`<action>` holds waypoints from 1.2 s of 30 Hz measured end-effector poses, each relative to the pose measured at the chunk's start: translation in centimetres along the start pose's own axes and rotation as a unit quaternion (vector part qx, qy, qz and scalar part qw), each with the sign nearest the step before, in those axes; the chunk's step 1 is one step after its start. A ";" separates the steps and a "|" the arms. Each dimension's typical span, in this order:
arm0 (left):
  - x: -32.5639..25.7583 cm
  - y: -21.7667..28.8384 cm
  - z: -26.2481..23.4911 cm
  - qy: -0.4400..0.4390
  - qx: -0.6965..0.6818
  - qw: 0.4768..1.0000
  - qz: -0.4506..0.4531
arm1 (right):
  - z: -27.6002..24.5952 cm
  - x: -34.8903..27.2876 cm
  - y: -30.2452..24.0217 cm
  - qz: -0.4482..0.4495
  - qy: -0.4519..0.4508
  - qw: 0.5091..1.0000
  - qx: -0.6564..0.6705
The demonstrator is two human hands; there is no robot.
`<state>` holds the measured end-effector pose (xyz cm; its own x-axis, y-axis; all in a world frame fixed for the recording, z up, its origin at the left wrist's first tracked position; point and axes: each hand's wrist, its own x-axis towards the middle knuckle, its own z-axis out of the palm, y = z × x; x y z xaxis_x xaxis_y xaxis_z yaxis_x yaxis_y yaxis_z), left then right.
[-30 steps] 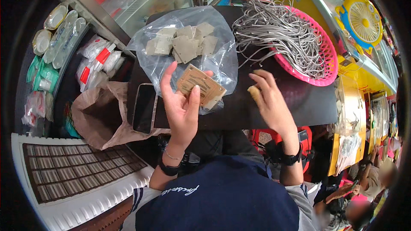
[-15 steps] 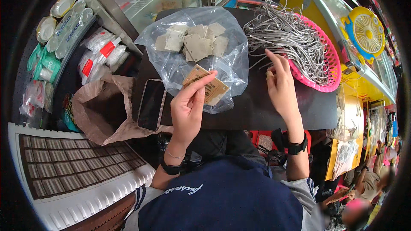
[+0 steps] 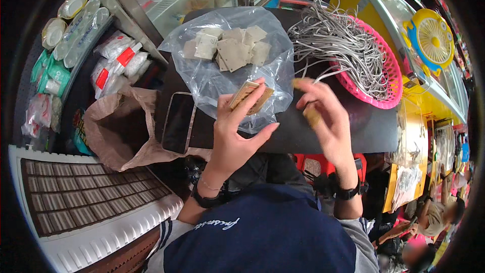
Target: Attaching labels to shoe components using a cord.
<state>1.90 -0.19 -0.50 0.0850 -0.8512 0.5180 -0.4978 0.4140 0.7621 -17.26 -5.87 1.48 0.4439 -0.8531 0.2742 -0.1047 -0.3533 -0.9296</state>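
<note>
i had the left hand (image 3: 233, 138) gripping cards (image 3: 243, 94) between its fingers, thumb spread; the right hand (image 3: 331, 122) hung, fingers parted, near grey cords (image 3: 343, 45).

I watch through a wide fisheye camera on the wearer's head, the left of its pair, facing steeply down. From close above and behind the left hand (image 3: 232, 140) and right hand (image 3: 334, 125), it covers the table (image 3: 366, 132) beneath them and shirt (image 3: 262, 237) behind.

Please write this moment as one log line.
left hand: holds printed tan cards | right hand: near clear plastic bag | pink basket: heaped gray cords
</note>
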 end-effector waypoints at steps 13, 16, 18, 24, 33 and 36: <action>0.0 0.0 0.5 -0.083 0.069 0.987 0.123 | -0.3 -2.6 -1.8 -0.077 -0.027 0.988 0.129; -0.1 -0.1 0.0 -0.093 0.075 0.987 0.112 | -2.1 -2.1 -0.5 -0.074 0.083 0.972 0.206; -0.2 0.2 -0.7 -0.086 0.063 0.990 0.088 | -3.9 -1.3 0.6 -0.079 0.151 0.953 0.250; 0.0 0.8 -2.6 -0.033 0.057 0.993 0.101 | -8.9 0.7 3.0 -0.010 0.188 0.922 0.338; -0.7 3.1 -5.0 0.077 -0.053 0.994 0.052 | -12.7 1.5 6.1 0.021 0.240 0.918 0.314; -0.6 3.6 -6.2 0.099 -0.012 0.994 0.051 | -12.6 0.9 5.5 -0.014 0.201 0.918 0.341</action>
<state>5.40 3.80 4.34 0.2047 -0.7255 0.6571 -0.4924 0.5038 0.7097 -28.70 -13.38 -0.26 0.0586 -0.9686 0.2414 0.5445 -0.1717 -0.8210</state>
